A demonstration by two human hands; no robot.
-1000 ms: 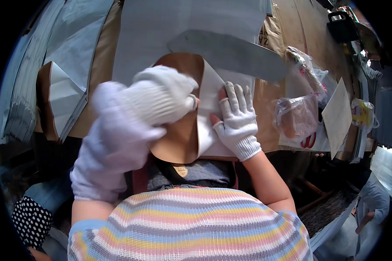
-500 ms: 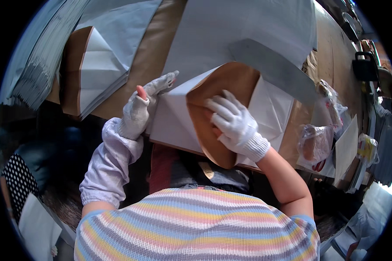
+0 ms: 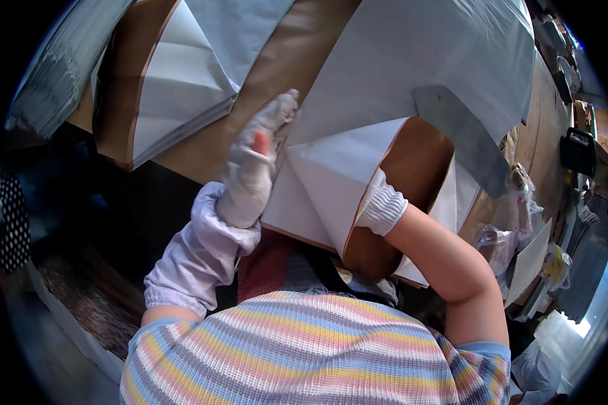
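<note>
A paper bag, white outside and brown inside, lies in front of me on a stack of white sheets. Its end gapes open toward the right. My right hand, in a white knitted glove, reaches into that opening; only the cuff shows, and the fingers are hidden inside. At the bag's left edge my left hand stands on its side, gloved, with fingers stretched forward and the bare thumb tip out. It holds nothing. Slight blur covers it.
A second pile of folded white and brown paper bags lies at the left, beside a tall stack of sheets. Beyond my right hand rests a grey flat plate. Plastic-wrapped items and a black object are at the right.
My right hand has pushed deeper into the bag's opening, out of sight up to the cuff. The left hand stays alongside the bag's left edge. The whole view has shifted.
</note>
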